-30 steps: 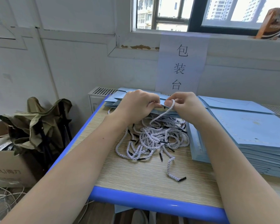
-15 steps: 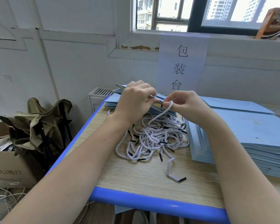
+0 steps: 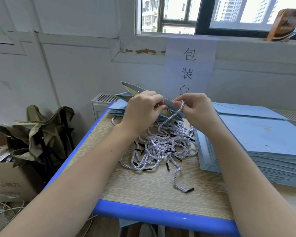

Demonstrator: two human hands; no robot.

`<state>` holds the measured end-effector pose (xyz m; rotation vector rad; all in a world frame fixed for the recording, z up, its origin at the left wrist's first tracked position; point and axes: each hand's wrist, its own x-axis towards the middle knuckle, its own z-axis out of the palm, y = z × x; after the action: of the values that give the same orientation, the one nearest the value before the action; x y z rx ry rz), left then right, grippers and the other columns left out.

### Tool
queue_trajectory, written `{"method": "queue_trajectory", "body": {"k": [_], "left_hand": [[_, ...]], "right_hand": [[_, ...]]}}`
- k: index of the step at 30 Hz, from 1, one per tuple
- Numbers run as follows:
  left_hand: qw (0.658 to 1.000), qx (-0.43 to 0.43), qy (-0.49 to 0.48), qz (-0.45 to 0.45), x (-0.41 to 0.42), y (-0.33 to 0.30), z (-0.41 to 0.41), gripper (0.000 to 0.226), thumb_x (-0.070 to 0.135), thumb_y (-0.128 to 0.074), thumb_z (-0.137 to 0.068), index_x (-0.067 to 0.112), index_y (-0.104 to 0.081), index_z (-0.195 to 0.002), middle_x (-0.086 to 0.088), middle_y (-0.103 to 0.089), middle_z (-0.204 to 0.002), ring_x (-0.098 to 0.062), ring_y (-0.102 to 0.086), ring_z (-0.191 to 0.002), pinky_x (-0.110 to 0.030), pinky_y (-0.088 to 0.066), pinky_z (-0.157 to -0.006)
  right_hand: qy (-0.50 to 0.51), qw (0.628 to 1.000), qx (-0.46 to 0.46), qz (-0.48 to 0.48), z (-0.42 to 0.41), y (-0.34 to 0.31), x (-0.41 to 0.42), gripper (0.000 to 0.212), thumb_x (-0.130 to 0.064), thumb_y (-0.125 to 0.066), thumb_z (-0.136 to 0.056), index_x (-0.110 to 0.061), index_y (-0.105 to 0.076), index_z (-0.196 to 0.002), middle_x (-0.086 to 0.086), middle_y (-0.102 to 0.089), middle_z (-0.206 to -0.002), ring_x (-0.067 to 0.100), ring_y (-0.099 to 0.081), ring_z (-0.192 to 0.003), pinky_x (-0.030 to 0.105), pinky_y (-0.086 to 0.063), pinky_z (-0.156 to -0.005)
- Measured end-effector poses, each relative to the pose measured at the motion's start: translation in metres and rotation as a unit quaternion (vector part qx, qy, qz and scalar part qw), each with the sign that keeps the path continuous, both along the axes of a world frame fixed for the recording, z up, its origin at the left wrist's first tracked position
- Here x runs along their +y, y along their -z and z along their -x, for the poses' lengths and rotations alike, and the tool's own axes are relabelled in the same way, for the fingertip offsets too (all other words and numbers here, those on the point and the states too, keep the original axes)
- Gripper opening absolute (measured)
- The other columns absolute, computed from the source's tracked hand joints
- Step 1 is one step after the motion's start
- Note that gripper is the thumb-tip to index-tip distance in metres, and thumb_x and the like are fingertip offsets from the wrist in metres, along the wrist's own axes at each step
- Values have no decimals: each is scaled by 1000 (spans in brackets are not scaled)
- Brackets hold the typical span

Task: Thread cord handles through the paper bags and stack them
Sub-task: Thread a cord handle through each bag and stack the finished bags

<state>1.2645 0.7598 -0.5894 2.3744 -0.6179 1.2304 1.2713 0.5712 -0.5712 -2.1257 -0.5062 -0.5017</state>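
Wood-grain counter (image 3: 143, 189) carries a tall stack of flat blue bags (image 3: 263, 142) at the right, probably kept within reach as supply. Loose cords (image 3: 162, 147) lie heaped in the middle, below both hands. The left hand (image 3: 140, 108) grips a raised paper bag (image 3: 135, 88) by its top edge, tilting it towards the right hand (image 3: 195, 108), whose fingers pinch one cord (image 3: 173, 115) just beside it. The punched hole is hidden behind the fingers.
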Motion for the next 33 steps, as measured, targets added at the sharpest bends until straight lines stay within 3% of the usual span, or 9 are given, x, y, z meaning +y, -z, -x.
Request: {"method": "queue_trajectory", "body": {"k": [3, 6, 9, 11, 16, 21, 23, 26, 33], "left_hand": [[999, 38, 25, 17, 1, 0, -2, 20, 28, -80, -81, 10, -71, -82, -1, -66, -75, -16, -53, -69, -38, -52, -65], [997, 47, 44, 30, 3, 1, -3, 21, 29, -79, -81, 11, -73, -87, 1, -68, -79, -12, -51, -69, -34, -51, -67], [997, 50, 47, 29, 2, 2, -2, 25, 29, -81, -79, 11, -72, -93, 4, -65, -83, -9, -45, -68, -29, -48, -67], [997, 52, 44, 24, 0, 2, -1, 26, 27, -82, -78, 11, -71, -96, 8, -59, -83, -10, -45, -67, -27, -46, -67], [996, 68, 48, 30, 0, 5, -3, 13, 12, -75, -84, 9, -73, -96, -1, -68, -85, -17, -56, -71, -39, -54, -70], [994, 77, 43, 57, -1, 6, -3, 18, 30, -75, -85, 13, -76, -93, 2, -71, -83, -17, -62, -71, -40, -54, -68], [995, 68, 37, 63, -2, 5, 0, 22, 33, -76, -82, 13, -76, -92, 0, -72, -85, -19, -63, -73, -40, -55, -69], [996, 52, 27, 66, -3, 4, 0, 23, 27, -79, -79, 10, -75, -94, -3, -73, -87, -22, -63, -79, -42, -54, -74], [999, 37, 4, 25, -6, 3, -4, 23, 17, -82, -75, 6, -75, -94, -4, -75, -91, -27, -63, -87, -43, -49, -86]], "right_hand": [[26, 1000, -17, 2, 0, 1, 2, 12, -15, -67, -94, -17, -78, -90, -9, -54, -55, 4, -41, -44, 11, -29, -45], [25, 1000, -15, 2, -1, 2, 1, 11, -18, -68, -93, -19, -79, -92, -3, -65, -67, 1, -46, -48, 10, -30, -48], [15, 1000, -10, -2, -1, 0, 1, 11, -18, -66, -94, -22, -77, -93, 0, -71, -79, 1, -49, -50, 18, -36, -54], [2, 1000, -2, -2, 0, 1, 1, 13, -15, -63, -96, -21, -75, -94, 2, -71, -82, 3, -47, -45, 16, -35, -48], [-16, 999, 32, 36, 0, 3, 1, 18, -13, -58, -98, -26, -71, -96, 4, -69, -83, 6, -39, -36, 13, -30, -40], [-17, 998, 27, 46, 0, 3, 3, 11, -17, -65, -96, -23, -74, -95, -11, -66, -81, -1, -56, -55, 6, -36, -49], [-22, 999, 43, 16, -1, 4, 3, 5, -20, -69, -93, -19, -74, -94, -4, -71, -83, 6, -62, -66, 13, -45, -58], [-27, 997, 71, -15, -4, 5, 3, 11, -26, -74, -90, -17, -75, -96, 3, -75, -83, 15, -66, -71, 37, -57, -72], [-46, 993, 100, -43, -3, 7, 6, 19, -18, -84, -79, -15, -76, -97, 1, -77, -86, 14, -73, -82, 39, -61, -82]]}}
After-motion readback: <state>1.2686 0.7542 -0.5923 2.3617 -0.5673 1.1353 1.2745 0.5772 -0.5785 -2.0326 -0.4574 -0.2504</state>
